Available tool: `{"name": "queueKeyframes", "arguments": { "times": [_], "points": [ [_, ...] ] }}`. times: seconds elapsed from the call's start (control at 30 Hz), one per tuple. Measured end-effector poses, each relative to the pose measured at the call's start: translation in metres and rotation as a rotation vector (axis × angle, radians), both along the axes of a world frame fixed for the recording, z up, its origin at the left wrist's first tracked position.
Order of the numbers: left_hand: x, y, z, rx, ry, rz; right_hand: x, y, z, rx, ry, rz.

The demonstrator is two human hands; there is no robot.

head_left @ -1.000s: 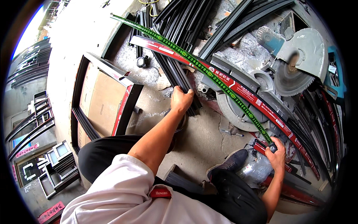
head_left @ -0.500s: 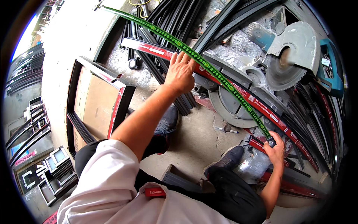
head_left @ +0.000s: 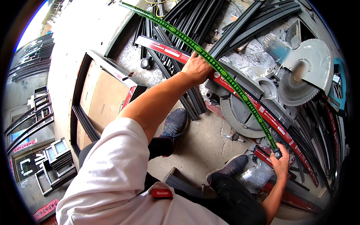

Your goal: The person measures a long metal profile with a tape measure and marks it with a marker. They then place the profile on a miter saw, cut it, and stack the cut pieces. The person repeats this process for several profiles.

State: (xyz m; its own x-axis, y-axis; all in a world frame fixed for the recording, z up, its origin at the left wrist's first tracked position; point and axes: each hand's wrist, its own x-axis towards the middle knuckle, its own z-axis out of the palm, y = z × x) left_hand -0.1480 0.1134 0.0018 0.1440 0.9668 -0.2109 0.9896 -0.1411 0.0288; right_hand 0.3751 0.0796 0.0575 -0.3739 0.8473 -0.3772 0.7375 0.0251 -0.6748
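A long black profile with red film [head_left: 272,120] lies slantwise across the grey saw base [head_left: 236,117]. Along it runs a bright green tape blade [head_left: 172,30], pulled out far to the upper left. My right hand [head_left: 281,161] is closed round the small dark tape measure [head_left: 277,153] at the lower right end of the blade. With my left arm stretched forward, my left hand [head_left: 197,70] grips the profile near its middle; the fingers are partly hidden beside the blade.
A miter saw [head_left: 309,67] with a bare toothed blade stands right of the profile. Black profiles [head_left: 195,22] are heaped at the back. On the left a dark frame [head_left: 77,97] holds cardboard [head_left: 107,95]. Clear plastic wrap [head_left: 258,174] and a marker [head_left: 234,137] lie near my shoes.
The view has shifted, so most things sit further right and slightly lower. My left hand's fingers, stretched over the profile before, are now curled at it. My right hand still holds the tape measure.
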Motion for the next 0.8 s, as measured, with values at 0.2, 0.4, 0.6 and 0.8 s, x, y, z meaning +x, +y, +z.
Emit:
{"name": "queueKeyframes", "arguments": {
  "times": [0.2, 0.4, 0.6, 0.8],
  "points": [
    [-0.012, 0.001, 0.001, 0.068, 0.02, -0.031, 0.002, 0.004, 0.006, -0.011, -0.006, -0.008],
    [-0.038, -0.004, -0.002, 0.145, 0.038, -0.02, 0.007, 0.009, 0.012, 0.037, -0.009, 0.017],
    [-0.044, -0.011, -0.004, 0.131, 0.001, 0.065, 0.011, 0.028, 0.017, 0.073, -0.075, 0.053],
    [-0.036, -0.046, 0.013, 0.351, -0.045, -0.027, 0.017, 0.051, 0.021, 0.103, -0.091, 0.122]
  ]
}}
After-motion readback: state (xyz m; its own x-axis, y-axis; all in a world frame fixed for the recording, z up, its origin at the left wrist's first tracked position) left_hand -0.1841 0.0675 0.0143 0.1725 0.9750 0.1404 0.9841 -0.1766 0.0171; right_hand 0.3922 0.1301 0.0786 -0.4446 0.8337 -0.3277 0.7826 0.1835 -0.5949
